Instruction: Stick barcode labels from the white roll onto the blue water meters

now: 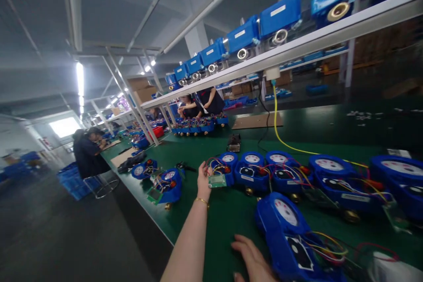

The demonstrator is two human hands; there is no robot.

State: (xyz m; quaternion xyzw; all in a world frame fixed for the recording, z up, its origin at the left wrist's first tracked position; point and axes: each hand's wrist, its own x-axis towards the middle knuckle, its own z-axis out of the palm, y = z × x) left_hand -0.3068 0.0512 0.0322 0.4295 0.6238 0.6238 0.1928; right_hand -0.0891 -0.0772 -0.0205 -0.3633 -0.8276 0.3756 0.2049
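Observation:
My left hand [204, 181], with a thin gold bracelet on the wrist, reaches forward to the left end of a row of blue water meters. Its fingers are curled round the left side of the end meter [229, 172], beside a small green circuit board with a display [217, 180] and loose red wires. Exactly where the fingertips grip is partly hidden. Low in the view, my right hand [253, 257] is open, fingers apart, over the green bench. Just right of it lies a tilted blue meter [284, 233] with a round dial and loose coloured wires.
Two more meters [170, 185] lie left of my arm near the bench edge [155, 224]. A shelf [297, 44] above carries blue meters. A yellow cable [276, 114] hangs down onto the bench. Co-workers [89, 150] sit further along; others stand behind a tray of meters [194, 127].

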